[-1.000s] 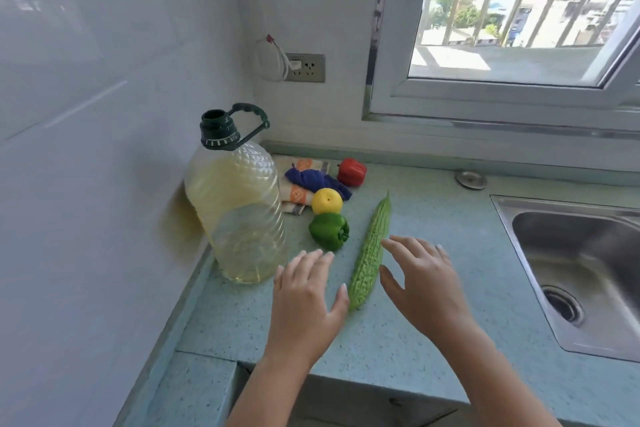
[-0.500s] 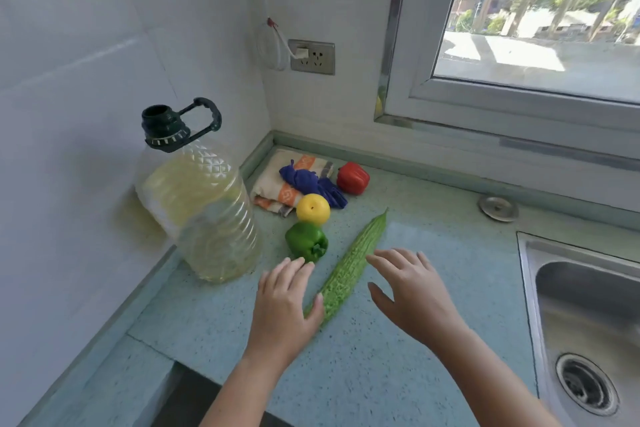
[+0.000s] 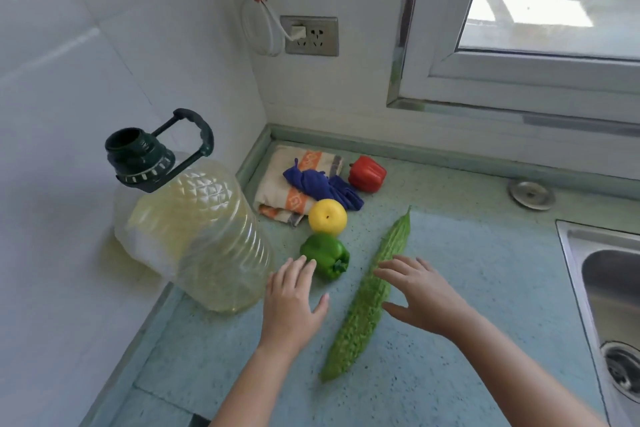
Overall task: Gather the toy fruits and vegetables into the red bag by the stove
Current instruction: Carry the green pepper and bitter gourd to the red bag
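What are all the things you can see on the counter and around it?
oil jug: one, clear with dark green cap, left by the wall
folded towel: one, cream and orange, back corner
blue cloth: one, on the towel
red pepper: one, right of the towel
yellow fruit: one, in front of the towel
green pepper: one, in front of the fruit
bitter gourd: one, green, long, mid-counter
metal disc: one, silver, behind the sink
sink: one, steel, right
wall socket: one, grey, a white plug in it
window: one, white frame
left hand: open, at the green pepper
right hand: open, at the gourd
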A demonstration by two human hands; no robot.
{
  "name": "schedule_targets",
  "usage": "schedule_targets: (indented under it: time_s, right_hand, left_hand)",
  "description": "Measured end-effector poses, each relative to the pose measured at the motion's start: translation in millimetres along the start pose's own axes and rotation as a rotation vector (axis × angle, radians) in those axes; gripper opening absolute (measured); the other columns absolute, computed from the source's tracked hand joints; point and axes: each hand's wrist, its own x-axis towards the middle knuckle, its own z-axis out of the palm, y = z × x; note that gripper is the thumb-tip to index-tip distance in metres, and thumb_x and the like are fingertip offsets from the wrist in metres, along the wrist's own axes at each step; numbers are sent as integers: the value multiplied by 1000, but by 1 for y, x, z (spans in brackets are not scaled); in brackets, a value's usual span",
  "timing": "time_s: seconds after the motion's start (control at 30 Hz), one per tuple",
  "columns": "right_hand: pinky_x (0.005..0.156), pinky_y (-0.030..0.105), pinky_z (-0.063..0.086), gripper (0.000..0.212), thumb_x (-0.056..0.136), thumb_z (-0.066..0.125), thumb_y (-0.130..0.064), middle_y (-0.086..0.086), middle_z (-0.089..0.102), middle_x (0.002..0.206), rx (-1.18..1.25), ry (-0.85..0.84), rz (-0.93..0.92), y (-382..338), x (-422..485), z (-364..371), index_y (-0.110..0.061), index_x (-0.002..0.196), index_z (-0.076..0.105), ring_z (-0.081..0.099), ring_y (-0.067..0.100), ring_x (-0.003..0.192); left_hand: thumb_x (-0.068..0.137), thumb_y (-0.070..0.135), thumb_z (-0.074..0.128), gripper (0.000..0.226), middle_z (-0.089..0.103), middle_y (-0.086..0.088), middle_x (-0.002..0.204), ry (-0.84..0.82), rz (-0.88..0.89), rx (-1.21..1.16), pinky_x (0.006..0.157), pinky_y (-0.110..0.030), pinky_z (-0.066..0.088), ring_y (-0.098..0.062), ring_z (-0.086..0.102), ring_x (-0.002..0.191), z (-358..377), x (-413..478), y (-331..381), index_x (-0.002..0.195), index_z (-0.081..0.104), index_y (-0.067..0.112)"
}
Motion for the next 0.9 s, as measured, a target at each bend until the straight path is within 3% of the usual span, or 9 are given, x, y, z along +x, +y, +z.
schedule_targets:
  time_s: [0.23,0.37,0.53,0.7,0.9]
  right_hand:
    - [113,46,5,65,84,56,-50,-10,23,151,14,-192,49,13,18,7,-34,141,28,7,16,141]
    - [112,50,1,69,81,59,-51,-7,19,153,-17,-246,10,21,30,9,-34,141,29,1,20,142]
    - [111,51,-4,75,76,63,-54,-6,17,153,-29,-308,-16,29,41,11,-35,140,29,-4,22,142]
    - [110,52,-6,76,73,63,-58,-4,23,150,-47,-339,-64,34,49,10,-34,139,33,1,22,141]
    - [110,50,-4,75,69,64,-61,-1,42,136,-64,-379,-180,40,58,14,-30,134,42,24,22,133]
  left_hand:
    - [73,52,44,62,62,-10,119,-89,67,63,88,-46,47,-31,58,110,19,28,-17,117,61,11]
    - [68,51,67,66,60,-9,123,-70,103,80,87,-52,47,-34,53,115,30,41,-24,120,56,13]
    - [71,60,44,73,57,-7,127,-73,113,53,92,-50,44,-24,37,121,41,51,-30,130,38,17]
    - [60,52,77,92,53,-13,130,-57,136,17,96,-47,40,-30,49,119,52,53,-32,131,36,12]
    - [60,47,79,91,49,-17,131,-20,129,-47,98,-44,36,-31,44,121,58,58,-31,131,35,10]
